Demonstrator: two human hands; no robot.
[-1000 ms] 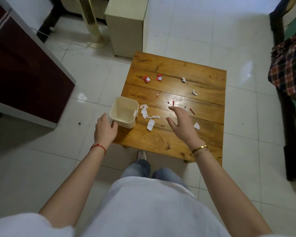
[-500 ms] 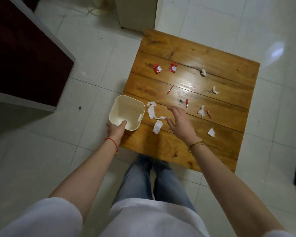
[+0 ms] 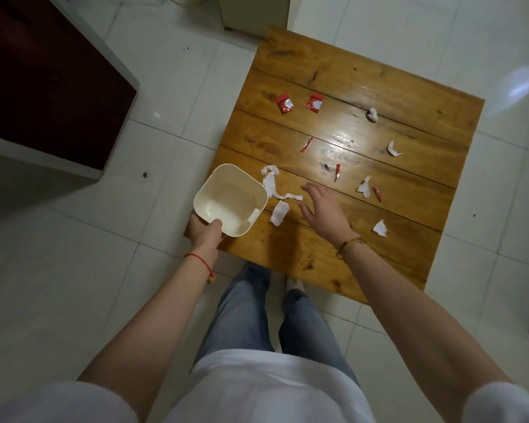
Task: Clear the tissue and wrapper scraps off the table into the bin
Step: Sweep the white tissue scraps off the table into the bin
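A cream square bin (image 3: 231,181) sits at the left edge of the wooden table (image 3: 303,257), empty inside. My left hand (image 3: 204,232) grips its near rim, thumb inside. My right hand (image 3: 322,210) hovers open above the table, fingers spread, just right of the white tissue scraps (image 3: 278,212) beside the bin. More tissue bits (image 3: 380,228) lie to the right and farther back. Two red wrappers (image 3: 285,102) lie at the far left of the table, and thin red wrapper strips (image 3: 337,172) are scattered in the middle.
A dark red cabinet (image 3: 43,80) with a white edge stands on the tiled floor to the left. A pale box-like unit (image 3: 254,13) stands beyond the table's far edge. My legs in jeans are right in front of the table.
My left hand has taken hold of the bin's near rim. My right hand has drifted left toward the tissue scraps by the bin. The camera has tilted further down over the table.
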